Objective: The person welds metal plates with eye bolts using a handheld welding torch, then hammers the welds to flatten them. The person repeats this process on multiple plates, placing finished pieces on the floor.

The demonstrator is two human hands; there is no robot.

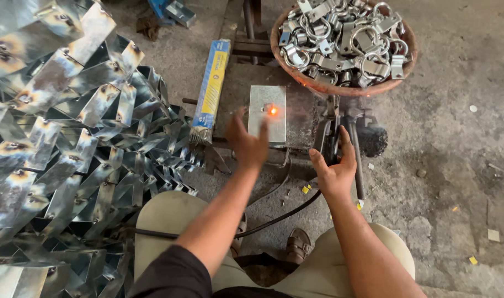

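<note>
1. The left hand (247, 144) reaches with fingers spread, holding nothing, just short of the flat grey galvanized steel plate (267, 114), which lies on the dark welding stand ahead of the knees.
2. An orange-hot glowing weld spot (272, 110) sits at the plate's upper middle; judging by that, touch only the near edge.
3. The right hand (333, 168) wraps the black electrode holder (332, 138); keeping it aside seems wise.
4. A rust-brown round basin of silver ring clamps (343, 41) stands behind.
</note>
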